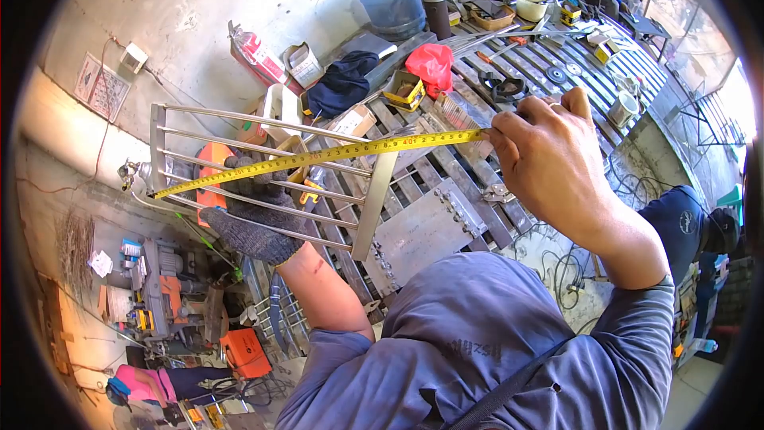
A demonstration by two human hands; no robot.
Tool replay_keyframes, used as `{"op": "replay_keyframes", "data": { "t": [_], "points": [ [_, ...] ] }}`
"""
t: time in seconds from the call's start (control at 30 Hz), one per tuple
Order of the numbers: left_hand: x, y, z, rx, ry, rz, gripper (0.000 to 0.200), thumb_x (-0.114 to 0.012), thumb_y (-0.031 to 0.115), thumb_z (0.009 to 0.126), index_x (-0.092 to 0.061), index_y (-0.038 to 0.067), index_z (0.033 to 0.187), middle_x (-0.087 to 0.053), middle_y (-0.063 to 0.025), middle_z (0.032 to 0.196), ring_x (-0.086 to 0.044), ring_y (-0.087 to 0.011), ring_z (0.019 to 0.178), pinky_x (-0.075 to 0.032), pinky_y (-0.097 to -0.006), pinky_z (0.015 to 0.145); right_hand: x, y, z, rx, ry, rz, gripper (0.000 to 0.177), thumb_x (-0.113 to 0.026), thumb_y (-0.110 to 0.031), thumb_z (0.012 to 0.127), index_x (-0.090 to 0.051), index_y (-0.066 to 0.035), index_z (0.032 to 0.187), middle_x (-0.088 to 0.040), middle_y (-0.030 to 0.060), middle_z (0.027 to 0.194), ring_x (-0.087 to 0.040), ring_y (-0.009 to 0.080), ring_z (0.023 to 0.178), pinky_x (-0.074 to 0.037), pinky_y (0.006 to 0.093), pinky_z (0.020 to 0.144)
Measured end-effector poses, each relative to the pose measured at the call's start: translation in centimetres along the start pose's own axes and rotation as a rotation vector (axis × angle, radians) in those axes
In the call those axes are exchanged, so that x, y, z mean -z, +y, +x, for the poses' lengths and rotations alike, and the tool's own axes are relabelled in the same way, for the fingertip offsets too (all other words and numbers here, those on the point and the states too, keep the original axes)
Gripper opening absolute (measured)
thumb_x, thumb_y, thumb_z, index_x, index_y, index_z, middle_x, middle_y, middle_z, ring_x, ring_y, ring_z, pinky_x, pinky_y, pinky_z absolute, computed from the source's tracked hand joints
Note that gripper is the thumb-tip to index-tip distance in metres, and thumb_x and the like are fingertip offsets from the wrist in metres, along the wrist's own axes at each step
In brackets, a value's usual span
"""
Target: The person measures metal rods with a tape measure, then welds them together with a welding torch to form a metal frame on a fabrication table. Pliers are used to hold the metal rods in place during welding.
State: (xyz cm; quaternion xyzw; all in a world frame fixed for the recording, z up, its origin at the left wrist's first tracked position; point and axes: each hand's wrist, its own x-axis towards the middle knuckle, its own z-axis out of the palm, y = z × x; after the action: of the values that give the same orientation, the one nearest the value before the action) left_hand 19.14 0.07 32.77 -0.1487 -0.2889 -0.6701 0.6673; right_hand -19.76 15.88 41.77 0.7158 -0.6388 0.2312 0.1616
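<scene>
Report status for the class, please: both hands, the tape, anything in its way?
Gloved left hand gripping barred metal frame. Bare right hand pinching yellow tape. Tape stretched slantwise across frame. Nothing seen blocking tape.

One tape measure [318, 158], one rack [374, 205] — perhaps five rods [318, 240].

This looks like a metalworking workshop. A slatted metal workbench [585, 56] runs out towards two o'clock, strewn with boxes and tools, two round discs [556, 76] among them. A grey-and-orange machine [163, 279] stands at eight o'clock, an orange case [245, 352] at seven, loose cables [568, 275] at four. Near the middle, a yellow measuring tape [318, 156] spans a barred metal frame [374, 209].
</scene>
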Motion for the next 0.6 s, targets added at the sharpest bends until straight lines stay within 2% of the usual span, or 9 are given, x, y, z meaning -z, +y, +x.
{"op": "replay_keyframes", "data": {
  "t": [0.1, 0.27, 0.37, 0.47, 0.6],
  "points": [
    [0.7, 0.2, 0.4, -0.002, -0.063, 0.013, 0.087, -0.071, 0.056, 0.107, -0.042, 0.004, 0.171, -0.054, -0.0265, 0.168, -0.061, -0.0478, 0.146, -0.047, -0.0708, 0.124, -0.1, 0.1, 0.0, 0.004, 0.013, 0.006, 0.009, -0.079, -0.02, 0.1, -0.082, -0.011, 0.1, -0.07, 0.0106, 0.086, -0.067, 0.0315, 0.077, -0.043, 0.0467, 0.091],
    [0.0, 0.5, -0.1, 0.048, -0.012, -0.035, 0.086, -0.068, 0.056, 0.109, -0.042, 0.004, 0.172, -0.053, -0.0271, 0.169, -0.058, -0.0484, 0.15, -0.042, -0.0715, 0.127, -0.2, 0.1, -0.1, 0.003, 0.004, 0.002, 0.009, -0.079, -0.02, 0.1, -0.081, -0.011, 0.1, -0.07, 0.0106, 0.086, -0.066, 0.0314, 0.077, -0.042, 0.0469, 0.091],
    [0.7, 0.5, -0.1, 0.027, -0.094, -0.048, 0.084, -0.064, 0.058, 0.11, -0.044, 0.004, 0.171, -0.053, -0.0275, 0.168, -0.057, -0.0483, 0.151, -0.04, -0.0718, 0.128, -0.1, 0.0, 0.0, 0.001, -0.004, -0.008, 0.009, -0.079, -0.02, 0.099, -0.081, -0.011, 0.1, -0.07, 0.0106, 0.086, -0.067, 0.0315, 0.078, -0.043, 0.0472, 0.092],
    [1.2, 1.0, -0.3, 0.04, -0.021, -0.112, 0.083, -0.062, 0.061, 0.111, -0.047, 0.004, 0.169, -0.054, -0.0271, 0.168, -0.058, -0.0482, 0.151, -0.041, -0.0722, 0.128, -0.2, 0.0, 0.0, -0.006, -0.014, -0.011, 0.008, -0.079, -0.019, 0.099, -0.082, -0.011, 0.101, -0.07, 0.0107, 0.086, -0.068, 0.0315, 0.079, -0.043, 0.0477, 0.093],
    [-0.1, 0.0, -0.3, 0.037, -0.051, 0.011, 0.081, -0.063, 0.061, 0.11, -0.051, 0.004, 0.167, -0.061, -0.0251, 0.162, -0.065, -0.0477, 0.143, -0.046, -0.074, 0.121, -0.3, 0.1, 0.0, -0.002, -0.008, -0.013, 0.008, -0.079, -0.018, 0.099, -0.082, -0.011, 0.102, -0.071, 0.0109, 0.089, -0.069, 0.0314, 0.082, -0.043, 0.0484, 0.095]
  ]
}}
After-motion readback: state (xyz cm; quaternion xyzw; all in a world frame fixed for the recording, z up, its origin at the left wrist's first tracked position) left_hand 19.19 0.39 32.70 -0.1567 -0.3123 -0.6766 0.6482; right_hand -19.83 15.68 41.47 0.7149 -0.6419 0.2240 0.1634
